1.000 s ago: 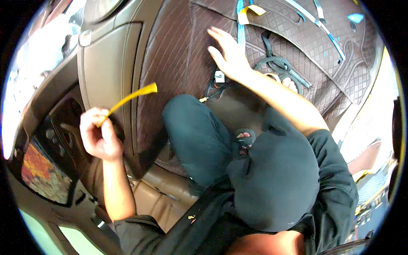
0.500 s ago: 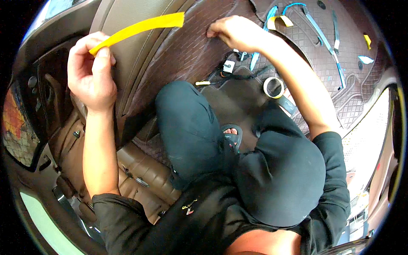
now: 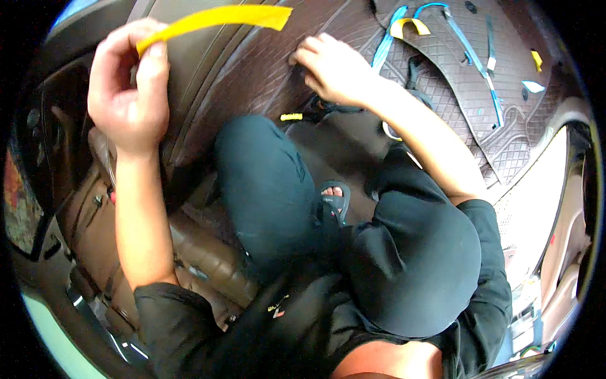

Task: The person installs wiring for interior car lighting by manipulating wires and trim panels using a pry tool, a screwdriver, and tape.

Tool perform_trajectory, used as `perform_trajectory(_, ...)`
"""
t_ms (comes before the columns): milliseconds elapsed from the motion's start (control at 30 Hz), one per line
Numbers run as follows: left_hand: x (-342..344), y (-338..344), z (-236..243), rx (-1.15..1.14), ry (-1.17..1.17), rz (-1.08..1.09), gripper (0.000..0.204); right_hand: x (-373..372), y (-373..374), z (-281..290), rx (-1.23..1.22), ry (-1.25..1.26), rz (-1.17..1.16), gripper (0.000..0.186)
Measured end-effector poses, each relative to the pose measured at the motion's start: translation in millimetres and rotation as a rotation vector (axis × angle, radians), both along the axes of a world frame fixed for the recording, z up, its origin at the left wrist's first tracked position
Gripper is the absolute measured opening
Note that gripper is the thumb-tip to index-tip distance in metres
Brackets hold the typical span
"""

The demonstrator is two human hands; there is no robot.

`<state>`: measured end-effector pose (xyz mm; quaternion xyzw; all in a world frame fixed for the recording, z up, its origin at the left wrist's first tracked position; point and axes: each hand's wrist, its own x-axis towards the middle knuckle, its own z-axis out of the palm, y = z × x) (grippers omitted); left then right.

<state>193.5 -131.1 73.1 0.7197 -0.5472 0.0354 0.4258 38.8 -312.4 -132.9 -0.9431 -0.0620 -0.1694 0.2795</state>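
A yellow tape strip (image 3: 221, 18) is pinched between the thumb and fingers of my left hand (image 3: 129, 95), its free end curving off to the right. My right hand (image 3: 334, 69) hovers by the dark brown stitched panel (image 3: 252, 82), fingers loosely bent and apart, with nothing visible in them. The tape's free end stops a little short of that hand. Partly behind my right forearm is a tape roll (image 3: 391, 131). A short yellow piece (image 3: 291, 117) lies beyond my knee.
Quilted brown matting (image 3: 442, 82) covers the far right, with blue strips (image 3: 467, 41), a curled yellow tape piece (image 3: 409, 27) and a blue-white scrap (image 3: 533, 86) on it. Brown seating (image 3: 208, 249) is at lower left. My bent knees (image 3: 262, 170) fill the middle.
Both hands have moved slightly left, the left one also up with the tape strip. My right fingers have lifted and loosened, and its forearm now covers more of the tape roll.
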Motion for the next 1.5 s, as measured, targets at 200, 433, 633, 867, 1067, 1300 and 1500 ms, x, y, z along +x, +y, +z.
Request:
perform_trajectory(200, -21, -14, 12, 0.187, -0.241, 0.010, 0.010, -36, -2, -37, 1.021, 0.293, -0.346, 0.044)
perform_trajectory(433, -18, -10, 11, 0.268, -0.179, 0.001, 0.008, -5, 0, -29, 1.960, 0.301, -0.245, 0.036)
perform_trajectory(633, -21, -17, 9, 0.267, -0.204, 0.000, 0.009, -1, -27, -48, 1.723, 0.422, -0.094, 0.024)
perform_trajectory(867, -28, -15, 8, 0.254, -0.283, -0.029, 0.007, -69, -75, -69, 0.806, 0.135, -0.719, 0.026)
perform_trajectory(1067, -114, -51, -58, 0.370, -0.185, -0.264, 0.011, -182, -197, -85, 0.007, -0.079, -1.286, 0.033)
perform_trajectory(1300, -146, -90, -136, 0.801, -0.133, -0.564, 0.021, -256, -251, -145, -0.422, 0.091, -1.493, 0.055)
perform_trajectory(1500, -133, -96, -148, 0.660, 0.261, -0.216, 0.013, -172, -84, -57, 1.035, 0.076, -0.779, 0.043)
